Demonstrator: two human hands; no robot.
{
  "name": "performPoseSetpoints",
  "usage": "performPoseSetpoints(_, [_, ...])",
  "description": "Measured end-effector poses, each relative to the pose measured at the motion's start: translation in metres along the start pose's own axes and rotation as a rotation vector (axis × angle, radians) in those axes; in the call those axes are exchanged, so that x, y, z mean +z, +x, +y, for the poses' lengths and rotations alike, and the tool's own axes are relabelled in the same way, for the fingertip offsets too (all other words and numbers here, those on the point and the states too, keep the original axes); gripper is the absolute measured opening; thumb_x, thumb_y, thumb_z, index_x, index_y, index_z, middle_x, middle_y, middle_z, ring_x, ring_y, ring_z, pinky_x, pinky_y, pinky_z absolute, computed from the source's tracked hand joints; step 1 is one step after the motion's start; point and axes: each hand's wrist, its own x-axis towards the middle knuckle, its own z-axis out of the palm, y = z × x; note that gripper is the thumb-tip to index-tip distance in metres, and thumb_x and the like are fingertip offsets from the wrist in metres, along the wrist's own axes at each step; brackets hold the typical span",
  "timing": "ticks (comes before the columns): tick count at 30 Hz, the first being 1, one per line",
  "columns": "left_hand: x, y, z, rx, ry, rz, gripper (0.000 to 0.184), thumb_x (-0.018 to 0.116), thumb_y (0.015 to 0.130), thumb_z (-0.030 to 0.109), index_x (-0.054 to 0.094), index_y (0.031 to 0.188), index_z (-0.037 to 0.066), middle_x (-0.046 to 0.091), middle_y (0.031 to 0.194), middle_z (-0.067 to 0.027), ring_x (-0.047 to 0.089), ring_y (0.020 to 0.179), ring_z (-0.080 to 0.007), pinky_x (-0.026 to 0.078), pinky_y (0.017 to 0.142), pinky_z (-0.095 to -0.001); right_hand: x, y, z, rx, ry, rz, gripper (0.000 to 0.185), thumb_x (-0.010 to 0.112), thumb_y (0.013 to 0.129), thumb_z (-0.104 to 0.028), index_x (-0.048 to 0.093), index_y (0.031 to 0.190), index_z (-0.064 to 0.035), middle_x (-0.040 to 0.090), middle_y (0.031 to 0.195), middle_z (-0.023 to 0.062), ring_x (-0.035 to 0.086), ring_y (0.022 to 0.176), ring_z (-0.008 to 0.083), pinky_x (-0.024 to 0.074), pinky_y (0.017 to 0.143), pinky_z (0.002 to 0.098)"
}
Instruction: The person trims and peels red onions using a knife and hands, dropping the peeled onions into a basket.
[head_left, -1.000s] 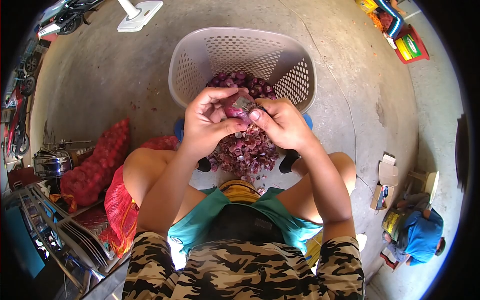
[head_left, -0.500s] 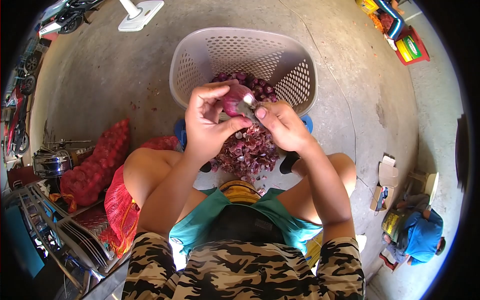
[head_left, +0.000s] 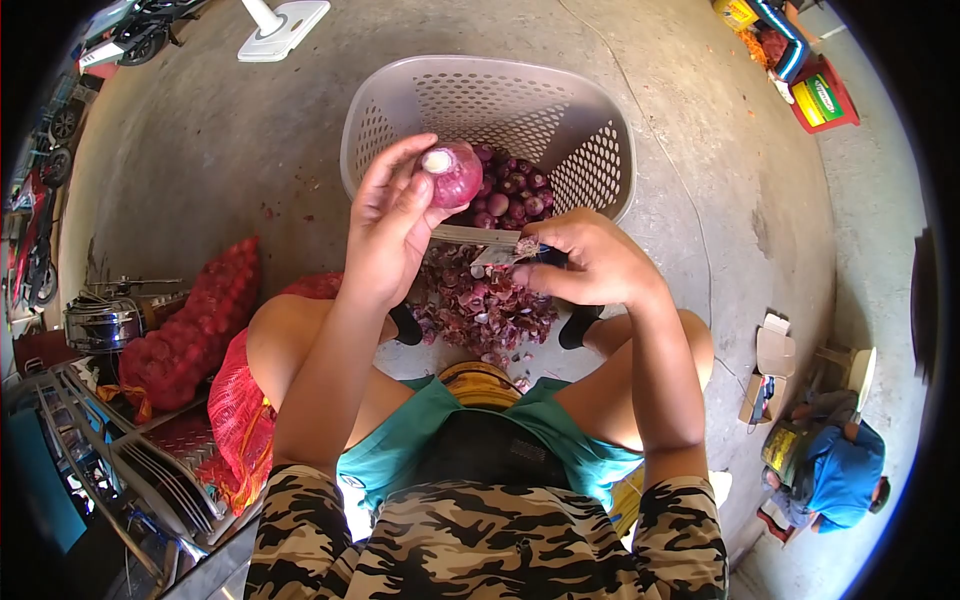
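Observation:
My left hand holds a red onion above the near left part of a grey perforated basket. The onion has a pale cut end facing up. My right hand is closed on a small knife, its blade pointing left, with a bit of onion root between thumb and finger. Several red onions lie in the basket. Below my hands, a heap of onion skins covers the floor between my feet.
Red net sacks of onions lie at the left beside a metal frame. An open cardboard box stands on the right, near a person in blue. Another person's leg and a red tub are at the upper right.
My hands have moved apart. The onion has gone up and left with my left hand, its cut end now showing. My right hand has moved slightly right and down with the knife and the root piece.

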Motion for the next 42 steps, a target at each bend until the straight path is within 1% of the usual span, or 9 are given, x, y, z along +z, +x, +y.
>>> performPoseSetpoints(9, [-0.001,0.003,0.005,-0.215,-0.052,0.095,0.043,0.033,0.099,0.035,0.043,0.126,0.003,0.054,0.121,-0.0226,0.062,0.099,-0.0276,0.055,0.081,-0.0299,0.005,0.003,0.0,0.15,-0.05,0.015,0.039,0.064,0.081,-0.041,0.065,0.082,-0.0028,0.059,0.064,0.0165,0.059,0.06,0.0338,0.0446,0.055,0.0407])
performPoseSetpoints(12, [-0.01,0.005,0.002,-0.342,-0.199,0.129,0.048,0.034,0.098,0.04,0.049,0.119,0.0,0.061,0.111,-0.017,0.064,0.095,-0.0265,0.054,0.077,-0.0298,0.003,0.003,-0.002,0.126,-0.162,-0.03,0.04,0.065,0.079,-0.042,0.065,0.081,-0.0019,0.059,0.063,0.0173,0.059,0.061,0.0351,0.045,0.056,0.042])
performPoseSetpoints(21, [-0.008,0.004,-0.003,-0.391,-0.188,0.248,0.05,0.034,0.098,0.043,0.052,0.116,-0.001,0.062,0.108,-0.0148,0.061,0.098,-0.0225,0.05,0.089,-0.0327,0.007,0.001,0.003,0.141,-0.25,-0.004,0.036,0.068,0.077,-0.036,0.062,0.083,-0.0009,0.057,0.062,0.0187,0.059,0.062,0.0358,0.0449,0.057,0.0432])
performPoseSetpoints(27, [-0.012,0.009,-0.021,-0.246,-0.098,0.457,0.049,0.035,0.098,0.04,0.048,0.116,-0.003,0.054,0.121,-0.0191,0.055,0.111,-0.028,0.049,0.091,-0.0319,0.006,0.001,0.001,0.163,-0.257,-0.02,0.039,0.067,0.077,-0.038,0.061,0.085,0.0005,0.058,0.063,0.0205,0.06,0.065,0.0372,0.046,0.06,0.045])
performPoseSetpoints(30, [-0.012,0.009,-0.015,-0.266,-0.257,0.495,0.04,0.037,0.099,0.035,0.045,0.116,0.0,0.05,0.126,-0.0194,0.053,0.113,-0.032,0.046,0.093,-0.0351,0.005,0.001,0.0,0.191,-0.26,-0.039,0.036,0.066,0.079,-0.036,0.057,0.079,-0.0012,0.056,0.062,0.0185,0.058,0.065,0.0368,0.0443,0.059,0.045])
performPoseSetpoints(33, [-0.01,0.007,-0.007,-0.182,-0.176,0.37,0.031,0.039,0.098,0.029,0.044,0.116,0.004,0.05,0.126,-0.0189,0.052,0.115,-0.0326,0.041,0.097,-0.0394,0.006,0.0,0.002,0.199,-0.26,-0.053,0.037,0.066,0.079,-0.036,0.056,0.08,-0.0005,0.056,0.063,0.0192,0.058,0.065,0.0372,0.0442,0.06,0.0452])
performPoseSetpoints(37, [-0.013,0.006,0.015,-0.088,0.025,0.29,0.026,0.042,0.096,0.025,0.047,0.114,0.007,0.055,0.121,-0.0159,0.055,0.109,-0.0293,0.044,0.09,-0.0364,0.008,-0.001,0.005,0.22,-0.276,-0.068,0.037,0.065,0.079,-0.036,0.055,0.081,-0.0001,0.056,0.065,0.0197,0.058,0.067,0.0375,0.044,0.06,0.0454])
performPoseSetpoints(38, [-0.015,0.006,0.023,-0.025,0.019,0.271,0.021,0.047,0.094,0.02,0.05,0.11,0.006,0.059,0.114,-0.015,0.061,0.1,-0.0274,0.046,0.082,-0.0345,0.008,-0.001,0.006,0.232,-0.282,-0.072,0.037,0.065,0.079,-0.036,0.055,0.081,0.0,0.057,0.065,0.0198,0.058,0.067,0.0376,0.044,0.061,0.0456])
performPoseSetpoints(42, [-0.018,-0.015,0.075,0.092,0.337,0.21,0.023,0.049,0.094,0.018,0.052,0.112,0.004,0.06,0.109,-0.0132,0.061,0.09,-0.0202,0.045,0.074,-0.0286,0.007,-0.001,0.005,0.26,-0.292,-0.074,0.04,0.065,0.077,-0.036,0.057,0.086,0.002,0.059,0.066,0.0214,0.061,0.067,0.0383,0.0464,0.062,0.0468])
